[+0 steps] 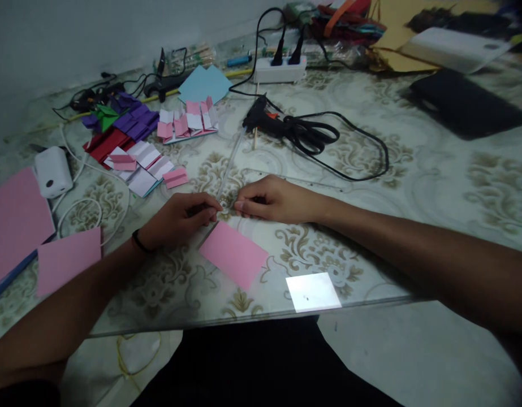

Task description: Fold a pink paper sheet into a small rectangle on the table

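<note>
My left hand (180,219) is closed, thumb against fingertips, just above a pink paper rectangle (234,254). Facing it across a small gap, my right hand (271,199) is also pinched. What either hand holds, if anything, is too small to make out. A translucent glue stick (232,161) slants from a black glue gun (264,120) down toward my fingertips. Close to the table's front edge lies a small white card (313,292). Left of centre, folded pink and white paper pieces (144,164) rest near a small loose pink piece (175,177).
A white power strip (280,70) with black plugs stands at the back. Light blue sheets (205,83), purple folded paper (137,120) and a white device with a cable (54,171) lie leftward. Pink sheets (69,260) are at left, a black flat object (468,104) at right.
</note>
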`<state>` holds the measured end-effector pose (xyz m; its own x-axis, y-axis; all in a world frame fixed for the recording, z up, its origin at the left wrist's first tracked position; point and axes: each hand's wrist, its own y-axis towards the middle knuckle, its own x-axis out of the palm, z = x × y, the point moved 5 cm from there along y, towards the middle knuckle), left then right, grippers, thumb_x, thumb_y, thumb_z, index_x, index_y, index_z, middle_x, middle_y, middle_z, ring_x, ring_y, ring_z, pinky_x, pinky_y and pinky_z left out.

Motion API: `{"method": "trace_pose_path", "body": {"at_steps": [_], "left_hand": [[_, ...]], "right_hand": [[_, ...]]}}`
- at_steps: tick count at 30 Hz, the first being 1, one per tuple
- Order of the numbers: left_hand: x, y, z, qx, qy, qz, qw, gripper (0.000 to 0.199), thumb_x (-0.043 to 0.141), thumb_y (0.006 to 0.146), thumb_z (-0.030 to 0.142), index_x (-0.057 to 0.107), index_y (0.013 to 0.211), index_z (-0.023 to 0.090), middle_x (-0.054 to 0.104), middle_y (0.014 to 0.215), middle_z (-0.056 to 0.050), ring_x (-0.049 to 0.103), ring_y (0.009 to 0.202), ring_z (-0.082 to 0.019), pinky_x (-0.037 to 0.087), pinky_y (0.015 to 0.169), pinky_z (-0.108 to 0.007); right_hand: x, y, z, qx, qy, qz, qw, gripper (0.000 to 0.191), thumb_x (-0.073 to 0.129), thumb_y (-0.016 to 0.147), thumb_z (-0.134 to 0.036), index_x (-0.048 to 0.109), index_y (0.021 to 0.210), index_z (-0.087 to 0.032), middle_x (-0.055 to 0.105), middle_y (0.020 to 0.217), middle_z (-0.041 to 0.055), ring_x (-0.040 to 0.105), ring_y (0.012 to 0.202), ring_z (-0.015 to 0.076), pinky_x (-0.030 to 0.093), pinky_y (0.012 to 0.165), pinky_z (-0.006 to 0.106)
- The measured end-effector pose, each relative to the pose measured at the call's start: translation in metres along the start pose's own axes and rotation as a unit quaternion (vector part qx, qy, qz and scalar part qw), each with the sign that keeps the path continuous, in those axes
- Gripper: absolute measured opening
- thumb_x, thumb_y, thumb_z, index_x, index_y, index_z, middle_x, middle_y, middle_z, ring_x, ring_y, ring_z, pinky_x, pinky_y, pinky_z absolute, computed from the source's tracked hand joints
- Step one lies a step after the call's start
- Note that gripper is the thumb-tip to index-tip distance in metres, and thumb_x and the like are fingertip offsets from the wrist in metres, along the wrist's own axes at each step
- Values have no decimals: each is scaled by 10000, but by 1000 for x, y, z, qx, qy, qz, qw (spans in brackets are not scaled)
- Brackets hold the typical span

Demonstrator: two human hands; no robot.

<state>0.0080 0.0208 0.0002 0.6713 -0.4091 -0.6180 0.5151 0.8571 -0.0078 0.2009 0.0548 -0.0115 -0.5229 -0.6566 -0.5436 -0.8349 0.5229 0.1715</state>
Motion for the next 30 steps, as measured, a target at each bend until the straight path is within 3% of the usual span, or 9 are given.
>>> {"method": "trace_pose_path", "body": {"at_steps": [30], "left_hand": [[1, 0, -3, -4, 5, -2, 1000, 214, 615, 987, 320, 755, 1039, 168, 726, 773, -8, 630, 652, -116, 473, 619, -217]], "right_hand": [[0, -1, 1, -2, -1, -3, 1000, 318, 555, 1028, -337, 719, 859, -124, 656, 681, -6, 521, 593, 79, 377, 597, 202]]}}
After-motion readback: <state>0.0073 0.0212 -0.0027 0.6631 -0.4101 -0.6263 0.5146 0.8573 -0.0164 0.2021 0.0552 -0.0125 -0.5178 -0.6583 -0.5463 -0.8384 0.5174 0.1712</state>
